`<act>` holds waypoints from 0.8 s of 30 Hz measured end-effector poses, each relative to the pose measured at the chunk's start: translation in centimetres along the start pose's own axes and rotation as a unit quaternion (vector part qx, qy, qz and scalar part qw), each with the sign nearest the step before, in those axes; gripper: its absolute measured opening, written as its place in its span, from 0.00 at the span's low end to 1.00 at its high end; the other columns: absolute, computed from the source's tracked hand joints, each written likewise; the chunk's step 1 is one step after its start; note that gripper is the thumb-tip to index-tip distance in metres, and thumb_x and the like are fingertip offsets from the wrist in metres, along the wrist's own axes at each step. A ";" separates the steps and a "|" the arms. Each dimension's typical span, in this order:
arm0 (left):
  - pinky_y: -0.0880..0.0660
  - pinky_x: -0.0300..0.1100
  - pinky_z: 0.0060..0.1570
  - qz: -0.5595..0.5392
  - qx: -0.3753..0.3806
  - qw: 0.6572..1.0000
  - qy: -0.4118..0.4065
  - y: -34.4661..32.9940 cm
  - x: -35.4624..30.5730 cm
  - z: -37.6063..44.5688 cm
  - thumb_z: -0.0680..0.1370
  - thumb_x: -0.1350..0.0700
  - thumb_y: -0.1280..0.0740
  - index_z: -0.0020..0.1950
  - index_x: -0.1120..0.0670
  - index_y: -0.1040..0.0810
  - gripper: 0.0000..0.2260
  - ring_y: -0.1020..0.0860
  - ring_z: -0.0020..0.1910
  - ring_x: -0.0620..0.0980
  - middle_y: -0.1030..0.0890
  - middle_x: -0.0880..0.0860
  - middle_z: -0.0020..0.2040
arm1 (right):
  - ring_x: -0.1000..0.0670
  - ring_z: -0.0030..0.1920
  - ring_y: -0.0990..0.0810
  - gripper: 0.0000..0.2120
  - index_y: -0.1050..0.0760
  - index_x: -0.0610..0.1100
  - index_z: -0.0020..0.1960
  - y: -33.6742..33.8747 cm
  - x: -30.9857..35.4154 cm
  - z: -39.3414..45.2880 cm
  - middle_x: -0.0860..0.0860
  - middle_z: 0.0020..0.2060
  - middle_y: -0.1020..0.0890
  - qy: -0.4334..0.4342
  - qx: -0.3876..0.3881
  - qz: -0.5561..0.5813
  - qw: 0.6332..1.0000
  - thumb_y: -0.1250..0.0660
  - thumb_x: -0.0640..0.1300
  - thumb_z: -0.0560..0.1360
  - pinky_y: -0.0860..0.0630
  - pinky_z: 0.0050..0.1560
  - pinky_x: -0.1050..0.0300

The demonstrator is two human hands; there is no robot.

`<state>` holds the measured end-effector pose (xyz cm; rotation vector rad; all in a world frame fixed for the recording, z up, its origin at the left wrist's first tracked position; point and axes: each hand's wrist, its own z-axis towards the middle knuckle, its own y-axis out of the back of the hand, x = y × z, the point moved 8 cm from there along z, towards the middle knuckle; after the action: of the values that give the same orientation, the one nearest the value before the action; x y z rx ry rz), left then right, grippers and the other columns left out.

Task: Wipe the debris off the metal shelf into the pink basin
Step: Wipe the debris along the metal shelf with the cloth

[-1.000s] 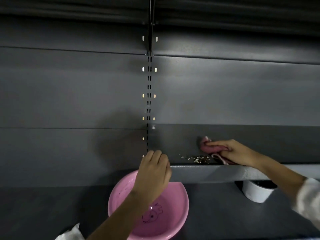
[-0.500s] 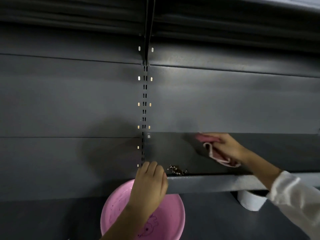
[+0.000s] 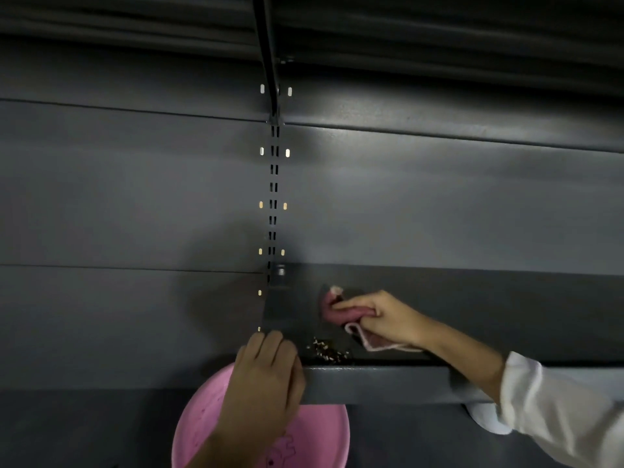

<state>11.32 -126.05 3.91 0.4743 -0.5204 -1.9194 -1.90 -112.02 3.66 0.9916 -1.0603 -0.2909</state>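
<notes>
**Cloth at the back of the shelf, crumbs near the front lip**

The dark grey metal back wall [image 3: 135, 197] of the shelving fills nearly everything in front of me, its panels running across in long horizontal bands, with a slotted black upright [image 3: 273, 184] down the middle and small pale tabs on either side of it. Low on the right, the dark grey metal shelf [image 3: 388, 383] juts toward me, its front lip catching a little light.

Under the shelf's left end sits the round pink plastic basin [image 3: 320, 430], partly covered by my left arm, a dark cartoon print just visible inside it.

My right arm comes in from the lower right in a white sleeve [image 3: 557, 410]. My left hand [image 3: 266, 376] is curled over the left front corner of the shelf, fingers bent and close together, resting on the edge above the basin; it holds nothing I can see.

My right hand [image 3: 381, 319] is closed around a bunched pink cloth [image 3: 337, 310], pressing it to the shelf surface near the back wall, with a loose pale-edged corner trailing beneath my palm.

A small heap of pale and dark debris [image 3: 327, 352] lies on the shelf between my hands, close to the front lip, just right of my left fingers and apart from the cloth
</notes>
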 end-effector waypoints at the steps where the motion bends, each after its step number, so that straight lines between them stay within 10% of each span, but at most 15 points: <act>1: 0.37 0.45 0.35 -0.001 0.005 1.000 -0.002 -0.1 0.0 0.0 0.69 0.58 0.44 0.30 0.61 0.26 0.12 0.38 0.35 0.50 0.25 0.56 0.31 | 0.66 0.41 0.23 0.23 0.24 0.41 0.60 -0.6 0.7 -0.4 0.54 0.50 0.21 0.020 0.018 0.009 1.000 0.42 0.25 0.69 0.29 0.43 0.79; 10: 0.37 0.43 0.35 0.007 0.012 1.000 -0.012 0.0 -0.1 0.1 0.69 0.58 0.44 0.30 0.59 0.26 0.11 0.38 0.35 0.48 0.26 0.54 0.30 | 0.66 0.53 0.22 0.22 0.28 0.37 0.62 10.8 -5.9 -5.9 0.39 0.62 0.25 -0.050 -0.131 -0.011 0.990 0.45 0.22 0.72 0.33 0.53 0.78; 18: 0.39 0.42 0.35 0.025 -0.008 1.000 -0.011 0.2 -0.2 0.0 0.68 0.58 0.44 0.29 0.59 0.27 0.10 0.39 0.34 0.49 0.27 0.54 0.29 | 0.57 0.65 0.34 0.30 0.39 0.44 0.69 3.2 -3.0 -6.0 0.48 0.68 0.32 -0.043 0.012 -0.084 0.996 0.46 0.24 0.71 0.43 0.54 0.86; 24: 0.39 0.43 0.33 0.030 -0.004 0.999 -0.011 0.2 -0.3 0.1 0.68 0.59 0.45 0.28 0.58 0.28 0.10 0.30 0.28 0.52 0.28 0.53 0.28 | 0.53 0.65 0.29 0.28 0.34 0.42 0.67 -1.8 3.2 -3.2 0.48 0.66 0.29 0.042 0.045 -0.068 0.996 0.45 0.25 0.71 0.36 0.62 0.70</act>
<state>11.49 -125.85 4.12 0.4283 -0.5366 -1.8698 2.83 -113.29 3.77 1.1503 -0.9386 -0.3122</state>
